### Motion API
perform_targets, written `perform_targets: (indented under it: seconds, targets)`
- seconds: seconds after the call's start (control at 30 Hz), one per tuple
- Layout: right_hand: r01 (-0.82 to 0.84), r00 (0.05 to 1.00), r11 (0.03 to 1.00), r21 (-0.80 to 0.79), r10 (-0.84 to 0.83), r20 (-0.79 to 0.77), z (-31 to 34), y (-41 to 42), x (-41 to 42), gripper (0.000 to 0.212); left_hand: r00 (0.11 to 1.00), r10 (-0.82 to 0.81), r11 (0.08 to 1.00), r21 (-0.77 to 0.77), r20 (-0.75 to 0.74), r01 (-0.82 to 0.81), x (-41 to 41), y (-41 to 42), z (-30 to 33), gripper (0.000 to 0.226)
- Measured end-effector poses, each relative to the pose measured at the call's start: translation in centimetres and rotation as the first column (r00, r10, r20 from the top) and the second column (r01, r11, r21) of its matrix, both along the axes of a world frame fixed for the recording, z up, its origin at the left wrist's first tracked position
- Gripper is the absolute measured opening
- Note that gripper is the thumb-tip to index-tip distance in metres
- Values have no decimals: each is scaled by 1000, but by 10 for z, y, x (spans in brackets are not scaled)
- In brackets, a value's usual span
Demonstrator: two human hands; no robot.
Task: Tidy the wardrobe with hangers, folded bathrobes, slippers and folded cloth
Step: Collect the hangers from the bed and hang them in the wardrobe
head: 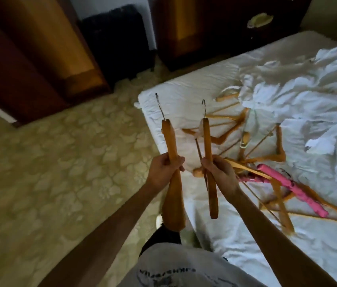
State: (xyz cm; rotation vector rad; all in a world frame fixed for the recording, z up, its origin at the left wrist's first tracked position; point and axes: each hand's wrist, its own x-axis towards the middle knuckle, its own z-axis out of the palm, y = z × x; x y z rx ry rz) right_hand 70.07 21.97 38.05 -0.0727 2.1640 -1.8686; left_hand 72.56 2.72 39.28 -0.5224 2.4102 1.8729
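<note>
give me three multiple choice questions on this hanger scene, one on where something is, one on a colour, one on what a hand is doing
1. Where does the pile of loose hangers lie?
A. on the carpet
B. on the white bed
C. inside the wardrobe

2. What colour is the padded hanger in the pile?
A. pink
B. blue
C. green

3. What is the left hand doing?
A. resting flat on the bed
B. hanging idle
C. gripping a wooden hanger

Answers:
1 B, the hangers are scattered over the white sheet beside the crumpled white cloth.
2 A, its padded bar is plainly pink among the wooden ones.
3 C, its fingers curl round the hanger's wood, hook pointing up; the right hand grips another hanger likewise.
</note>
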Motion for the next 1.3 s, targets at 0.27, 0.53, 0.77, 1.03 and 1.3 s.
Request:
perform_targets:
  seconds: [0.27, 0.53, 0.77, 1.03, 1.3]
  targets:
    - [-326, 944, 945, 1, 326, -54, 34, -151, -37, 23, 964, 251, 968, -1, -83, -251, 21, -114, 30, 13]
    - [-454, 881, 891, 7, 449, -150, 61, -321, -94, 25, 925, 350, 932, -47, -148, -360, -13, -269, 47, 17]
    - [-495, 855, 869, -20, 482, -193, 76, -435, -138, 21, 907, 388, 919, -7, -160, -395, -49, -382, 60, 20]
    - [-491, 861, 870, -35, 479, -169, 66, -537, -214, 15, 917, 368, 929, 20, -153, -370, -130, -492, 51, 20]
    - [-450, 875, 893, -25, 435, -210, 52, -677, -363, 21, 932, 314, 948, 8, -179, -318, -289, -634, 48, 18]
